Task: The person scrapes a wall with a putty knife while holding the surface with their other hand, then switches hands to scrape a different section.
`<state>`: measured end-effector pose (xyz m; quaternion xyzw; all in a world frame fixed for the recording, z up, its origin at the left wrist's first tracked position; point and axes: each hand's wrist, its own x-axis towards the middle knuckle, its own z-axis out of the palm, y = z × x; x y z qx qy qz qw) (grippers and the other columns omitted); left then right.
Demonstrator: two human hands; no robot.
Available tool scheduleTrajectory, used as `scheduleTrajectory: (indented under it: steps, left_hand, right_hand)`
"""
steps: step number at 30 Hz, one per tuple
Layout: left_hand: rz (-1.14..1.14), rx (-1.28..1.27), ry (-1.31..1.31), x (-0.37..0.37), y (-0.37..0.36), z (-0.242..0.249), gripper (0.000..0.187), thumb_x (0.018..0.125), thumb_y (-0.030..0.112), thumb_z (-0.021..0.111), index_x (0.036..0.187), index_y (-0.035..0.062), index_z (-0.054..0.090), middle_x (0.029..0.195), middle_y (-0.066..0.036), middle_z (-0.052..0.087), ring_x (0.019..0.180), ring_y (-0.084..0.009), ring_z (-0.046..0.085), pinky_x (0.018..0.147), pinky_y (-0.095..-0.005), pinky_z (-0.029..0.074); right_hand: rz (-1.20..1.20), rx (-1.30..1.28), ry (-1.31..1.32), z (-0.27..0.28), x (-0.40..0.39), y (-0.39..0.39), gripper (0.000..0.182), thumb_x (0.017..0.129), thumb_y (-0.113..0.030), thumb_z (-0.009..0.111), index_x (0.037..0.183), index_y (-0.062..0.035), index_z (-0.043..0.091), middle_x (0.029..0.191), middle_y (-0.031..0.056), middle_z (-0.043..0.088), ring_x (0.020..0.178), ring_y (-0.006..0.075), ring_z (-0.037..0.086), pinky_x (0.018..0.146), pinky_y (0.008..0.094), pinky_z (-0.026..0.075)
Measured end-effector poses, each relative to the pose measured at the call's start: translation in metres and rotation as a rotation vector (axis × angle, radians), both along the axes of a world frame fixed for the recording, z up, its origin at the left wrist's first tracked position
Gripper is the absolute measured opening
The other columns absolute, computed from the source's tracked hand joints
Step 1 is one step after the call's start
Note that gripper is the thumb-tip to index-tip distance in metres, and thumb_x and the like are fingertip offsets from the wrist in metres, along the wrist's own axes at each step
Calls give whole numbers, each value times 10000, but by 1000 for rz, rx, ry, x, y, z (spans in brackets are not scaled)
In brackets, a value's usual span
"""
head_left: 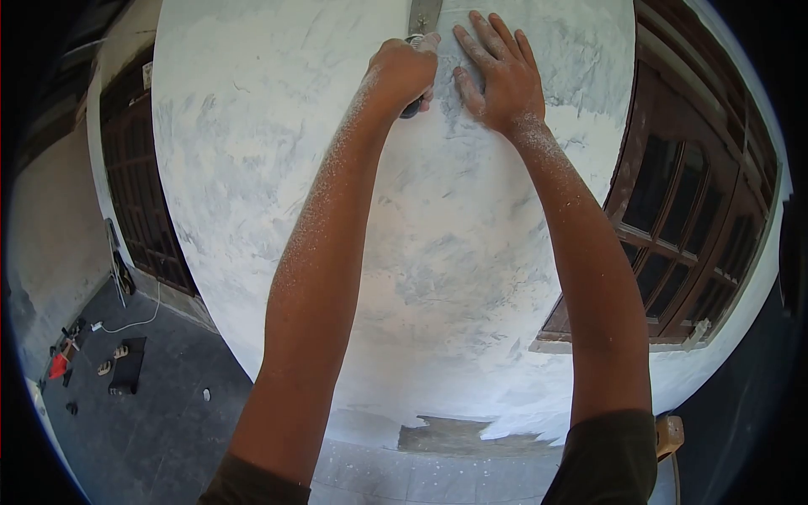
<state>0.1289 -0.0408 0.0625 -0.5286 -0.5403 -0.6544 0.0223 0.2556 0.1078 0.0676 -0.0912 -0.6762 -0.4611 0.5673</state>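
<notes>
High on the white, patchily plastered wall (pixel 454 219), my left hand (pixel 402 74) is wrapped round the black handle of a scraper (pixel 425 15). Its flat grey blade points up and runs out of view at the top edge; most of the handle is hidden by my fingers. Just to the right, my right hand (pixel 503 80) lies against the wall with its fingers spread, holding nothing. White dust covers both hands and forearms.
A brown wooden window (pixel 673 202) borders the wall on the right. At left stand a dark door (pixel 139 168) and, on the grey floor (pixel 181 429), sandals (pixel 104 368), a dark mat (pixel 127 370), a red item (pixel 58 365) and a white cable (pixel 139 323).
</notes>
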Motion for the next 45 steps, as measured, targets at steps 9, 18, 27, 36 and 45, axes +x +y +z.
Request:
scheduleTrajectory:
  steps: [9,18,27,36,45]
  left_hand:
    - [-75,5,35,-12,6,23,534,1022,420,549,727,-19,625,580,-83,613,495,-193,634,524,-347,536]
    - [-82,7,-7,-9,6,30,495,1022,383,548,718,-1,615,579,-78,618,487,-196,617,522,-357,516]
    - [-133,4,-11,-6,4,21,487,1041,418,563,831,-21,560,642,-65,566,482,-132,516,466,-305,466]
    - [-79,15,-21,-3,13,3,466,1028,406,600,891,-35,534,668,-74,566,499,-141,529,462,-315,470]
    - [-65,-30,-37,3,10,-25,479,1030,412,583,841,-26,548,622,-63,550,478,-142,529,461,-311,468]
  right_hand:
    - [6,-8,4,-1,0,0,613,932,-347,647,1520,-289,486,1641,12,363,1529,225,289,1281,461,166]
    - [4,-11,-3,0,0,-3,627,920,-339,663,1520,-286,488,1642,11,362,1528,226,290,1281,460,168]
    - [-3,-2,7,-1,1,-5,641,908,-339,665,1521,-281,488,1637,11,370,1529,224,290,1280,458,172]
    - [23,3,-4,0,2,-4,651,887,-346,678,1510,-274,506,1634,16,376,1525,230,300,1279,462,178]
    - [1,11,3,-2,2,1,678,867,-357,693,1514,-285,501,1632,6,382,1524,223,305,1280,453,179]
